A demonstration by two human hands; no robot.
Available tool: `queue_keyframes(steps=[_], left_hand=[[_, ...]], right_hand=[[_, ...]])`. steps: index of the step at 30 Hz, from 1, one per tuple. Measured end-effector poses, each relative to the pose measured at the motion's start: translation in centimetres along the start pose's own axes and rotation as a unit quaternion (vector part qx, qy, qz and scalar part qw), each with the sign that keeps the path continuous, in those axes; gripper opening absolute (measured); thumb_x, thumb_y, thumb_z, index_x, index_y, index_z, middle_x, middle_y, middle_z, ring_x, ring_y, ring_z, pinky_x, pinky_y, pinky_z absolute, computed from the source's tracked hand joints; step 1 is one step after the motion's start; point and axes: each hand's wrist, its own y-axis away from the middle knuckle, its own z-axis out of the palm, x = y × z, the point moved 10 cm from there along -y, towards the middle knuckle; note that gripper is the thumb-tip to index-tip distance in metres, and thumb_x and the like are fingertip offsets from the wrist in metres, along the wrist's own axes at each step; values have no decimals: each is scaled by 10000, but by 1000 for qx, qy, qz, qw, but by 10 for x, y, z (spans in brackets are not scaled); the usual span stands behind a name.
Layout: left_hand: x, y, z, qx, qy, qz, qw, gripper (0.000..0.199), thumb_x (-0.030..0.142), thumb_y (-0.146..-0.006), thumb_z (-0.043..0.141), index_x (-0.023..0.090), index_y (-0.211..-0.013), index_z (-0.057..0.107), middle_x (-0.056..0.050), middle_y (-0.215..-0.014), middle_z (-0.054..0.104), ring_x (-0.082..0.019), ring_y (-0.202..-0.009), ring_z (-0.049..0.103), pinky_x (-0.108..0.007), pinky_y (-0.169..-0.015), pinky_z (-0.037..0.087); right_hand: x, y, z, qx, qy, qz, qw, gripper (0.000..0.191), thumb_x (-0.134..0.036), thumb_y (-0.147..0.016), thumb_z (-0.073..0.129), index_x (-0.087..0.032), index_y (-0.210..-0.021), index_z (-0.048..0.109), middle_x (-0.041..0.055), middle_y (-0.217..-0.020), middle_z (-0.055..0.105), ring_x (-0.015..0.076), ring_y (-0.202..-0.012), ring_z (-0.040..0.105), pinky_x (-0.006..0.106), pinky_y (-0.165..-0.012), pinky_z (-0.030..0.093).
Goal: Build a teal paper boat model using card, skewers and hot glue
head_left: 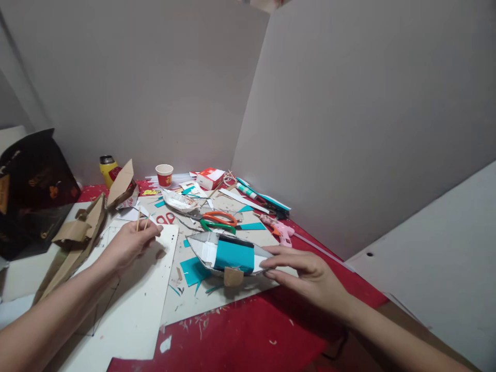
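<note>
A model boat of white and grey card (pixel 205 249), with a teal panel (pixel 234 254) across its middle, is near the front of the work board. A small brown cardboard flap (pixel 233 277) juts from its near side. My right hand (pixel 310 271) grips the boat's right end between thumb and fingers. Left of the boat, above a white sheet (pixel 132 315) with drawn lines, my left hand (pixel 134 247) is closed in a pinch. Two thin wooden sticks (pixel 138 219) poke up from it; their lower parts are hidden.
Scissors (pixel 219 221) with orange and green handles lie behind the boat. A pink glue gun (pixel 281 230) rests at right, among teal scraps (pixel 194 271). Farther back stand a paper cup (pixel 165 176) and yellow bottle (pixel 107 170). Brown cardboard (pixel 77 237) lies left; grey panels (pixel 155 77) enclose the table.
</note>
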Motion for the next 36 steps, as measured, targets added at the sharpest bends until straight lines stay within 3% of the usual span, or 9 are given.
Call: queue_keyframes(steps=[2,6,10,16,20,24,28,31,36], left_hand=[[3,3,2,0,-3,10,1000,257,329,-666,724,178,-754,536,107,-439,366,-32,-382,224,-155,-374,136],[6,8,8,-16,4,3,1000,403,342,-679,710,194,-1021,556,126,-479,321,-50,-405,197,-161,-387,148],[3,14,18,-47,48,-30,997,359,529,-799,554,188,-912,543,88,-549,374,-53,-428,178,-172,-387,122],[4,18,23,-41,84,-21,995,325,491,-863,494,202,-740,410,82,-551,369,-48,-438,136,-162,-391,96],[1,17,27,-73,124,-32,989,408,566,-883,414,189,-733,443,66,-556,386,-49,-442,126,-161,-388,89],[4,22,34,-97,153,-25,983,354,501,-903,457,179,-759,492,63,-565,386,-48,-448,151,-156,-390,97],[7,30,40,-108,166,-16,980,260,417,-906,502,184,-794,520,62,-562,379,-55,-456,153,-153,-382,98],[7,32,43,-116,176,-16,977,236,394,-892,547,180,-794,539,69,-557,355,-53,-460,142,-147,-376,96],[2,26,39,-104,182,-17,978,203,363,-846,634,161,-852,609,77,-543,339,-42,-451,160,-138,-372,112]], right_hand=[[-3,-1,4,-5,4,-16,1000,120,-213,-755,717,-251,-851,779,71,-914,768,230,-911,717,284,-778,580],[-5,-2,13,-22,20,-24,999,108,-229,-778,695,-242,-850,774,71,-884,768,231,-937,713,278,-783,580],[-3,-1,26,-54,36,-26,998,126,-258,-818,654,-222,-856,769,89,-902,762,228,-947,710,276,-780,579],[-1,1,40,-72,53,-57,994,156,-270,-858,616,-213,-903,755,112,-976,747,219,-963,704,285,-802,572],[0,4,49,-112,63,-54,990,197,-278,-876,598,-196,-997,730,122,-1020,738,211,-965,701,301,-832,564],[-2,4,50,-169,89,-49,980,359,-255,-890,578,-181,-1240,613,126,-1146,700,202,-1014,680,318,-885,540],[1,3,46,-225,111,-28,968,434,-250,-886,579,-201,-1317,549,114,-1156,693,187,-957,684,313,-839,548],[1,4,48,-248,115,-29,961,438,-250,-879,596,-210,-1312,549,114,-1143,690,188,-963,669,322,-843,537],[-7,7,62,-264,109,-80,955,253,-269,-944,509,-178,-1105,681,121,-984,695,171,-890,657,292,-780,531]])
